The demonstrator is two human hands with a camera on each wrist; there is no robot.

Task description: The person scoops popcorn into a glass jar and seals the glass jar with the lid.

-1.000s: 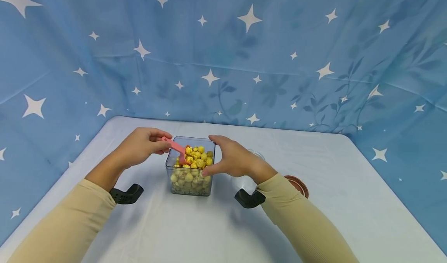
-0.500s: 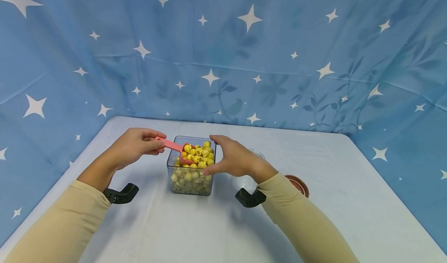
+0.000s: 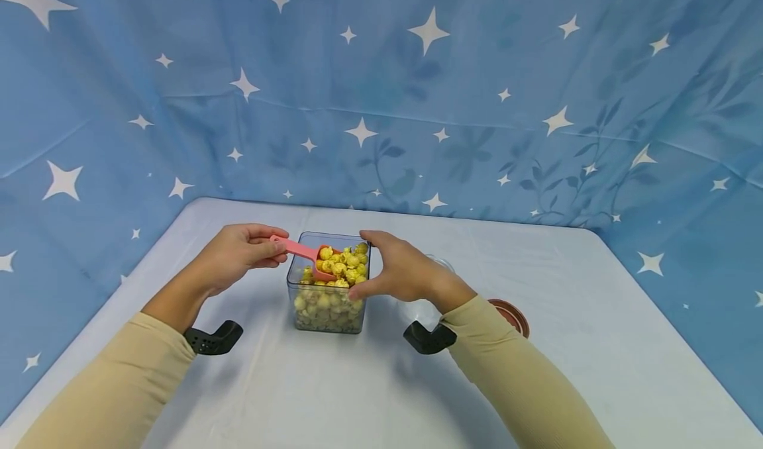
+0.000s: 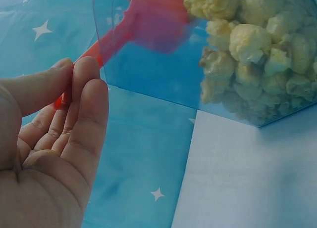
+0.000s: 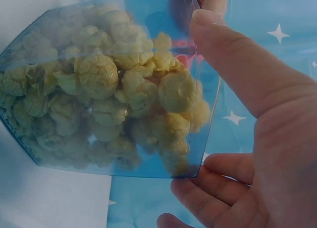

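A clear bluish square container (image 3: 298,322) full of yellow popcorn (image 3: 353,262) stands left of the table's middle. Between thumb and fingertips, my left hand (image 3: 246,251) pinches the handle of a pink scoop (image 3: 303,250). The scoop's bowl is inside the container near the top, with popcorn in it. My right hand (image 3: 401,270) holds the container's right side, thumb at the front and fingers at the back corner. In the left wrist view, the scoop's bowl (image 4: 161,27) shows pink through the container wall.
A clear round vessel (image 3: 417,311) stands behind my right wrist, partly hidden. Further right lies a brown round disc, like a lid (image 3: 514,318), partly covered by my right sleeve. A star-print blue curtain (image 3: 381,91) hangs behind the white table (image 3: 322,396).
My left hand first drew the scoop leftward, then moved slightly back right. The scoop's bowl has tipped more level and carries popcorn. My right hand and the container have hardly moved.
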